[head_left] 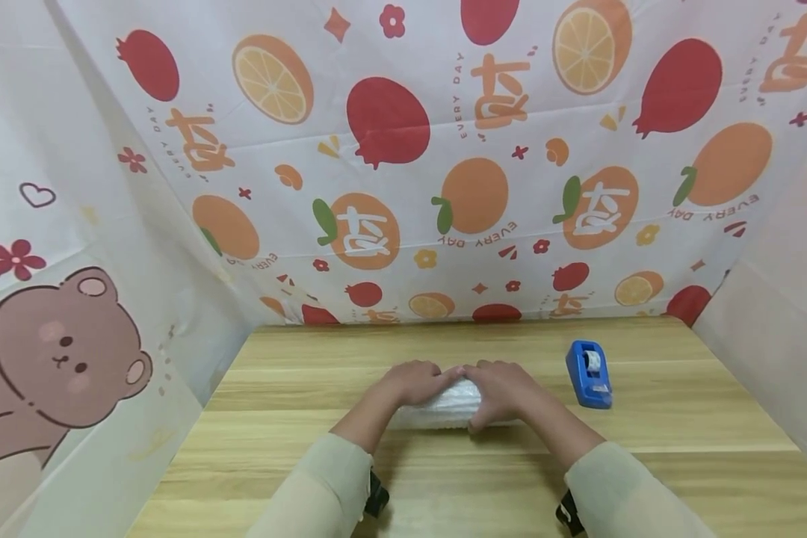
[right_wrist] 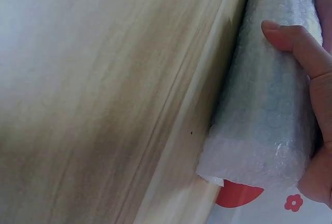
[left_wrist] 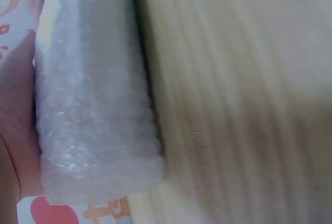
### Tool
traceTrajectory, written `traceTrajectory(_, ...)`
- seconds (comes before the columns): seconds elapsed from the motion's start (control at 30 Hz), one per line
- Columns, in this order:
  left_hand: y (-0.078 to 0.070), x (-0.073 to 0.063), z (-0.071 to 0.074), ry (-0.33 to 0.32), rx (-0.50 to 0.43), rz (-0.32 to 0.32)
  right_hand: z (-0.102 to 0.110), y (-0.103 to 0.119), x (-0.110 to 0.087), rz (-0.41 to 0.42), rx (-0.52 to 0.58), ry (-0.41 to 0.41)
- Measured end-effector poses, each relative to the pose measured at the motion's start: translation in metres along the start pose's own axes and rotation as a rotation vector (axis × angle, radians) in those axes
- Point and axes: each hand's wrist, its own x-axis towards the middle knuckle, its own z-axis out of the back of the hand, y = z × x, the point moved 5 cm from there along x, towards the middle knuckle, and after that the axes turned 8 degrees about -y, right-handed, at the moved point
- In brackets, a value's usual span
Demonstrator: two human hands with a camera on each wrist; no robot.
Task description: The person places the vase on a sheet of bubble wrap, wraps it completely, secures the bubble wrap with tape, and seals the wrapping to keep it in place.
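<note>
A roll wrapped in clear bubble wrap (head_left: 437, 415) lies crosswise on the wooden table in front of me. My left hand (head_left: 412, 382) bends over its top and far side, and those fingertips are hidden behind it in the head view. My right hand (head_left: 504, 390) grips the roll nearer its right end, thumb on the near side and fingers over the top. Both hands come close together at the middle. The bubbly surface of the roll (left_wrist: 98, 99) fills much of the left wrist view. In the right wrist view, the right thumb (right_wrist: 280, 36) presses on the wrap.
To the right on the table (head_left: 276, 448) stands a blue tape dispenser (head_left: 588, 377) with a roll of tape in it. A fruit-printed cloth (head_left: 417, 246) hangs behind the table's far edge. Another cloth with a bear print (head_left: 67, 351) hangs at the left.
</note>
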Motion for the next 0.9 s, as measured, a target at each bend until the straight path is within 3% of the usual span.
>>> traceTrajectory(0.3,0.025,-0.001,0.009,0.052,-0.161,0.167,-0.002,0.003,-0.001,0.025,0.011,-0.015)
traceTrajectory(0.5,0.039,-0.002,0.014,0.017,-0.185,0.195,0.0,-0.001,-0.001,0.002,0.011,-0.013)
traceTrajectory(0.63,0.043,-0.001,0.022,-0.061,-0.062,0.196,0.002,-0.003,0.0,-0.007,0.013,-0.014)
traceTrajectory(0.73,0.038,-0.003,0.03,-0.182,0.111,0.184,0.001,-0.003,0.001,-0.004,0.019,-0.007)
traceTrajectory(0.83,0.021,-0.008,0.035,-0.287,0.203,0.094,0.0,-0.003,0.002,-0.008,0.023,0.003)
traceTrajectory(0.9,0.007,-0.013,0.032,-0.302,0.218,-0.001,0.0,-0.003,0.003,-0.015,0.018,0.008)
